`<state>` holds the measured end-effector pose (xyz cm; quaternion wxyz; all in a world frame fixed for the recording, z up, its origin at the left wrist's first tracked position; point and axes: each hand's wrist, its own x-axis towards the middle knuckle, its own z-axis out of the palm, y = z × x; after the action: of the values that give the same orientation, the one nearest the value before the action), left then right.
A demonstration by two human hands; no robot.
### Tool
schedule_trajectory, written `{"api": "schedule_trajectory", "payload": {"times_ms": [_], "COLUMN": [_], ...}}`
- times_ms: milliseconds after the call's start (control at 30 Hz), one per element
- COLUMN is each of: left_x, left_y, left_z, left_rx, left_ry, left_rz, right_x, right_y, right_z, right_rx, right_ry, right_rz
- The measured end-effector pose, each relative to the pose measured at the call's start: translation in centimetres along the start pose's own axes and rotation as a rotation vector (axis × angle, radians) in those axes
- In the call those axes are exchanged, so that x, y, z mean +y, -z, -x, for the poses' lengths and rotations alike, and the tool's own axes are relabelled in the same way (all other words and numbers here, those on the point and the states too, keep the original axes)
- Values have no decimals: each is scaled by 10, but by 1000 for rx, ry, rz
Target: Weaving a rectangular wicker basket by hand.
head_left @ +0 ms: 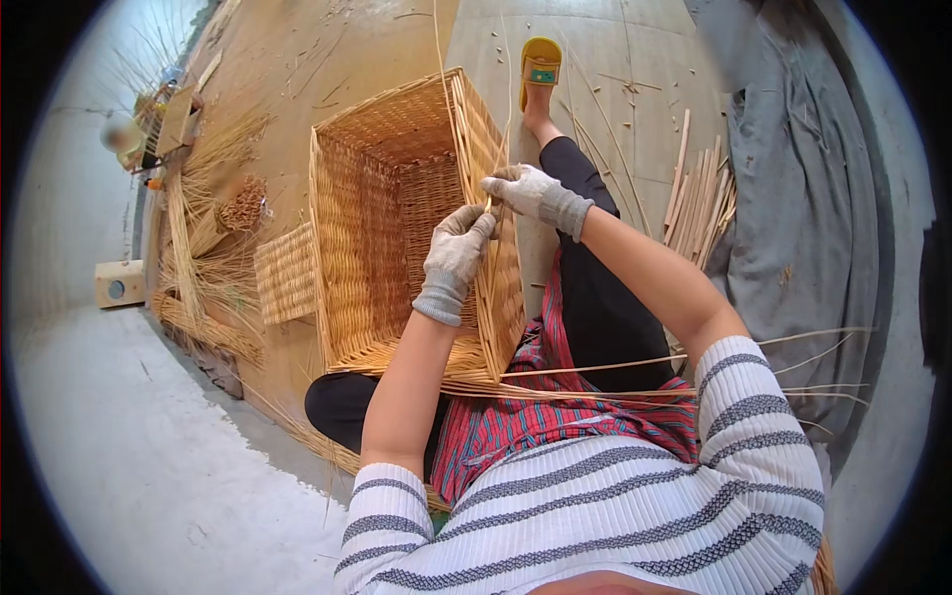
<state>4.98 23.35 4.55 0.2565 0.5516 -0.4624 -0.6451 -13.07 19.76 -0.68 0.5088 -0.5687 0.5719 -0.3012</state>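
Note:
A rectangular wicker basket (359, 233) rests between my legs, with its open top toward me. Both of my hands wear white-and-grey work gloves and meet at its right rim. My left hand (456, 253) is closed on the rim side, thumb and fingers pinching a thin pale wicker strand (488, 204). Just above and to the right, my right hand (533, 193) pinches with its fingertips at the same spot. Long strand ends rise past the rim there. How the strand runs under the fingers is hidden.
A small woven panel (286, 276) adjoins the basket's left side. Bundles of loose wicker (193, 238) lie at the far left. Long strands (595, 395) cross my lap. Wooden sticks (700, 203) and a grey cloth (793, 248) lie on the right. Another person (123, 139) is at the far left.

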Motion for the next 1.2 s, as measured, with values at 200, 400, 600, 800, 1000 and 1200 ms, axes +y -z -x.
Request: {"api": "schedule_trajectory", "payload": {"times_ms": [200, 400, 600, 800, 1000, 1200], "left_x": [13, 20, 2, -15, -6, -1], "left_y": [11, 8, -2, 2, 7, 10], "left_z": [3, -10, -10, -4, -6, -2], "left_rx": [-68, -29, 92, 28, -21, 7], "left_ry": [75, -36, -371, -98, -22, -8], "left_rz": [46, -34, -325, 64, 337, 353], "right_x": [-26, -22, 10, -18, -47, -25], "right_y": [-2, 2, -5, -6, 6, -10], "right_z": [16, 8, -3, 3, -6, -13], "right_rx": [56, 92, 230, -11, -133, -112], "right_ry": [277, 345, 388, 60, -134, -244], "right_rz": [-299, -478, -167, 5, 113, 41]}}
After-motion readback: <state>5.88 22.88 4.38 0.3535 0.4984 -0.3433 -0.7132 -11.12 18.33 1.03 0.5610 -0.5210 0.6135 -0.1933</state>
